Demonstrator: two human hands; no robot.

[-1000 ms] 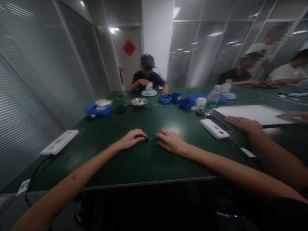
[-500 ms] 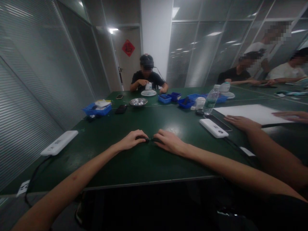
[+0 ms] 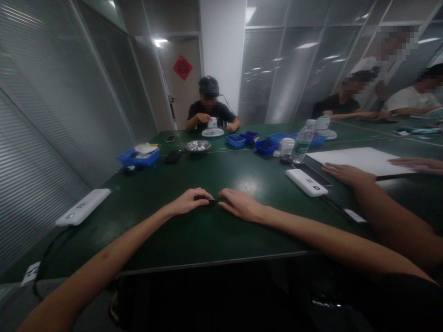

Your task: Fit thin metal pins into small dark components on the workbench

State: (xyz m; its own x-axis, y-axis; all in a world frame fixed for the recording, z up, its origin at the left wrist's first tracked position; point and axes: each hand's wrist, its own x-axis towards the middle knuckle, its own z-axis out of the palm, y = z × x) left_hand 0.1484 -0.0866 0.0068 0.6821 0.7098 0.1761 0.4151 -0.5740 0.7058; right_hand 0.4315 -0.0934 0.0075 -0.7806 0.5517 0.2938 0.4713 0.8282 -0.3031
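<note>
Two bare hands nearly meet on the green table. Left hand pinches a small dark piece between thumb and fingers; piece sits in the gap between the hands, mostly hidden. Right hand has fingers curled just beside it; can't tell if they grip anything. Right side is crowded: white power pack with black cable, dark phone just behind it, upright clear bottle beyond, white jar beside that. Neighbor's hand lies at the near edge of a white board. Left flank: second white pack, cable running over the table edge. Farther out: loaded blue bin, black case, metal bowl holding small pale bits, blue tray.
</note>
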